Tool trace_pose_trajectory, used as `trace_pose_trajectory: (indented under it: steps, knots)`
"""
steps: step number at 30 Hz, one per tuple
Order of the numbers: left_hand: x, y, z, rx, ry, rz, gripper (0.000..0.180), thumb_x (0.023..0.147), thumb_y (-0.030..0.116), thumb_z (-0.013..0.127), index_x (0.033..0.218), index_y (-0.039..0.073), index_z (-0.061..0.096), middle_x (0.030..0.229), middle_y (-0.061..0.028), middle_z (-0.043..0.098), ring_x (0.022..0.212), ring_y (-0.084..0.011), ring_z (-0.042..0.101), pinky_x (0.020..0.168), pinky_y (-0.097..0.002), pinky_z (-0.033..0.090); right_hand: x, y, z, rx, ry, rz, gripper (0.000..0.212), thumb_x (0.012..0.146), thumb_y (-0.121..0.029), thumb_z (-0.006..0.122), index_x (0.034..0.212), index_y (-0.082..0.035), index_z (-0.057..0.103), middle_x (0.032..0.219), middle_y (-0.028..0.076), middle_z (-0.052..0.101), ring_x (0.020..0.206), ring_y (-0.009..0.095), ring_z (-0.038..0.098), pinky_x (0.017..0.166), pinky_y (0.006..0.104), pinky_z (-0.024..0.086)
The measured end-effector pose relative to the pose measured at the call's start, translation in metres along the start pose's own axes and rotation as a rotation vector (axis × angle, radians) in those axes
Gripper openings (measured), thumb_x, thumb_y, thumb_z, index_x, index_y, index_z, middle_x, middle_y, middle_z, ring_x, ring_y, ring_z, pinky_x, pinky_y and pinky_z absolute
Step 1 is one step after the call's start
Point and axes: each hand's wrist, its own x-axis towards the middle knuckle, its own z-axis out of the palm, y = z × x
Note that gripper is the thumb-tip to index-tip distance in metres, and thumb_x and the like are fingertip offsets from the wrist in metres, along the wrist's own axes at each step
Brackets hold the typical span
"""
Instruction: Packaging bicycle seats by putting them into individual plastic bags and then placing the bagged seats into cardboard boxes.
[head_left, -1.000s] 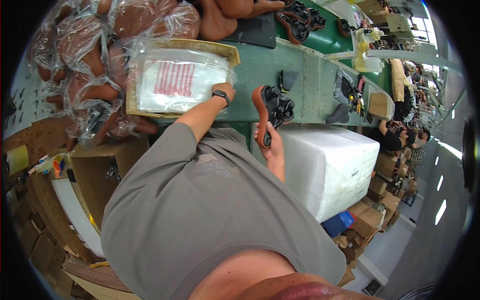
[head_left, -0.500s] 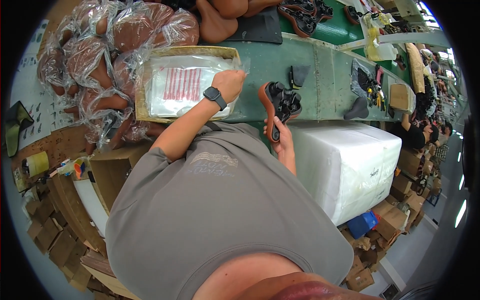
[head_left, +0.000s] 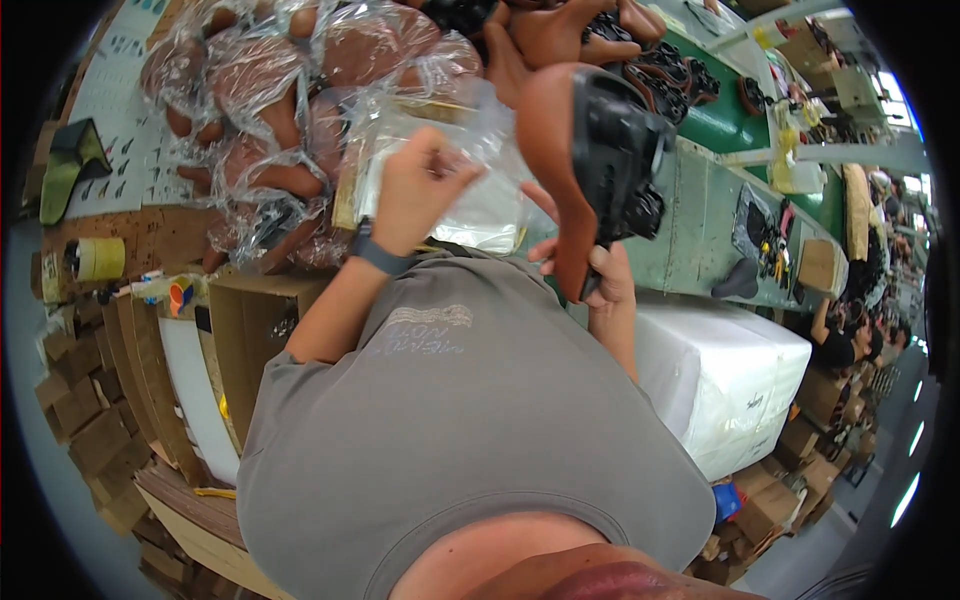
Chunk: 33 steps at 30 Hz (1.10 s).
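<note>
My right hand (head_left: 612, 275) is closed round the narrow nose of a brown bicycle saddle (head_left: 555, 130). The saddle stands nose down, wide end up, its black underside facing right. My left hand (head_left: 420, 190), with a dark watch at the wrist, has its fingers curled in a pinch at a clear plastic bag (head_left: 495, 125). The bag is thin and hard to trace, and its far end spreads toward the saddle. Under that hand lies a carton (head_left: 345, 195) holding a stack of flat clear bags (head_left: 480, 225).
Brown saddles wrapped in plastic (head_left: 255, 90) are heaped at the left. Bare saddles (head_left: 540, 40) lie at the back of the green table (head_left: 690, 210). A white wrapped block (head_left: 740, 375) stands at the right, near tools (head_left: 775, 245) and a small black saddle-shaped piece (head_left: 737, 280).
The right hand has raised the saddle and brought it nearer, with its wide end up. My left hand has drawn back to the left, and a loose clear bag now shows above the stack.
</note>
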Motion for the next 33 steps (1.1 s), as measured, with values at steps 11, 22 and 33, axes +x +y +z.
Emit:
trace_pose_trajectory:
  steps: [11, 22, 33]
  knots:
    - [-0.052, -0.037, -0.152, -1.242, -0.155, -0.369, 0.014, 0.107, 0.019, 0.076, 0.113, 0.006, 0.075, 0.093, 0.0025, 0.071, 0.083, -0.0092, 0.067, 0.078, -0.0258, 0.054, 0.073, 0.066, 0.023, 0.059, 0.292, 0.177, 0.051, 0.099, -0.018, 0.08, 0.137, 0.006, 0.058, 0.109, 0.019, 0.07, 0.084, 0.03, 0.073, 0.069, 0.0401, 0.061]
    - [-0.037, -0.001, -0.187, -0.121, 0.116, 0.43, 0.016, 0.107, 0.017, 0.074, 0.103, 0.003, 0.08, 0.082, -0.0025, 0.068, 0.075, -0.0117, 0.065, 0.067, -0.0364, 0.052, 0.13, 0.141, 0.111, -1.31, 0.218, 0.083, 0.12, 0.075, 0.005, 0.091, 0.175, -0.008, 0.025, 0.142, 0.014, 0.068, 0.119, 0.026, 0.071, 0.101, 0.0391, 0.059]
    - [0.029, -0.061, -0.187, 0.171, 0.431, 0.462, 0.061, 0.097, 0.037, 0.088, 0.134, -0.007, 0.07, 0.12, -0.01, 0.077, 0.112, -0.0184, 0.072, 0.103, -0.0383, 0.057, 0.234, 0.127, 0.169, -1.117, -0.156, -0.233, 0.091, 0.091, -0.018, 0.091, 0.165, 0.001, 0.041, 0.165, 0.019, 0.05, 0.153, 0.034, 0.049, 0.129, 0.0475, 0.037]
